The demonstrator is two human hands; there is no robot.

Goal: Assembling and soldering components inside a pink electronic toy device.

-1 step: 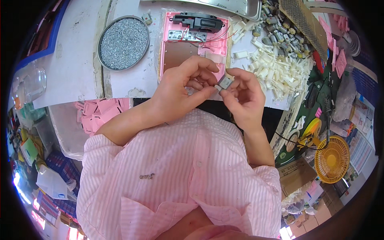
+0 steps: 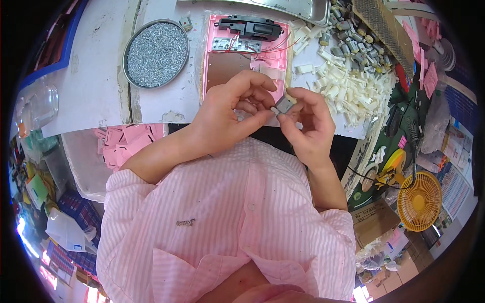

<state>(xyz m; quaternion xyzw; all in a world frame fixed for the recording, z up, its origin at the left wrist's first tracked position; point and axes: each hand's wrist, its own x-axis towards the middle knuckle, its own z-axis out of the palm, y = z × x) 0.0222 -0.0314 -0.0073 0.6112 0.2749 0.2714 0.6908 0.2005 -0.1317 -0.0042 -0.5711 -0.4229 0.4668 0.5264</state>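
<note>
Between the thumb and forefinger of my right hand (image 2: 310,123) is a small grey metal motor (image 2: 285,104) with a pale end. My left hand (image 2: 227,108) is curled from the other side, its thumb and fingertips pinched at the small whitish tip on the motor's left end. What its inner fingers do is partly hidden. Just beyond my hands lies an open pink plastic housing (image 2: 204,76), holding a black plastic mechanism (image 2: 250,28), a metal plate (image 2: 236,45) with red wires, and a brown panel (image 2: 227,68).
A round metal dish of small screws (image 2: 156,54) stands at the far left. To the right are heaped white plastic parts (image 2: 348,93) and several similar motors (image 2: 348,43). A metal tray (image 2: 318,11) sits at the back. Pink parts (image 2: 129,144) fill a bag below the table's left edge; a yellow fan (image 2: 419,201) is at right.
</note>
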